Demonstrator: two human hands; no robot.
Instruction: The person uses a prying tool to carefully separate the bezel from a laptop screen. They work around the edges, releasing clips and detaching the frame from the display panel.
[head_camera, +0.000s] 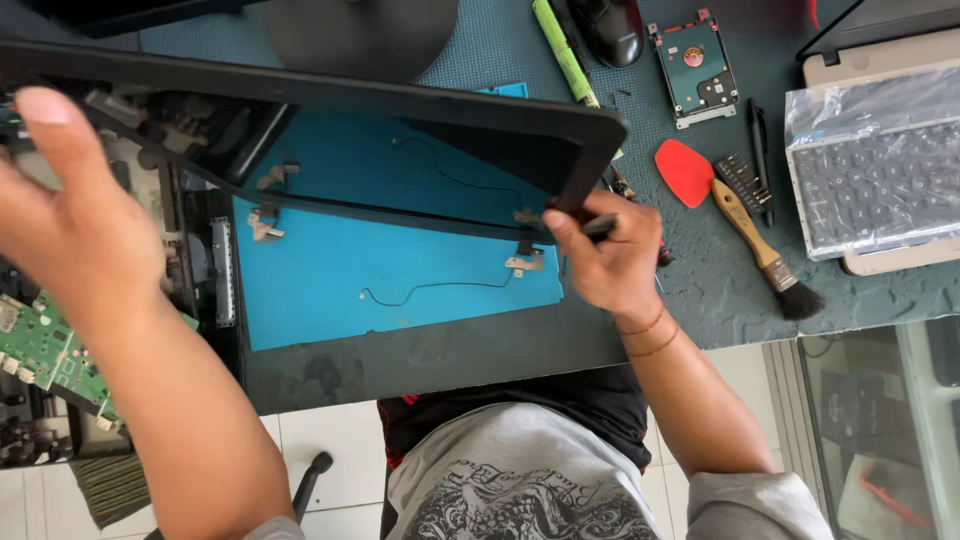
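A black laptop screen bezel frame (330, 92) is lifted over a blue work mat (400, 290) on a dark desk. My right hand (605, 265) grips the frame's lower right corner, pinching the thin bottom bar near a metal hinge (523, 262). My left hand (75, 215) is raised at the left, fingers spread, touching or just in front of the frame's left side; contact is unclear. Thin black wires lie on the mat inside the frame.
A green circuit board (45, 350) sits at the left edge. To the right lie a red pry pick (684, 172), a wooden brush (765, 250), a hard drive (692, 65), a black mouse (610, 28), a green pen-like tool (563, 50) and a plastic-wrapped keyboard (880, 165).
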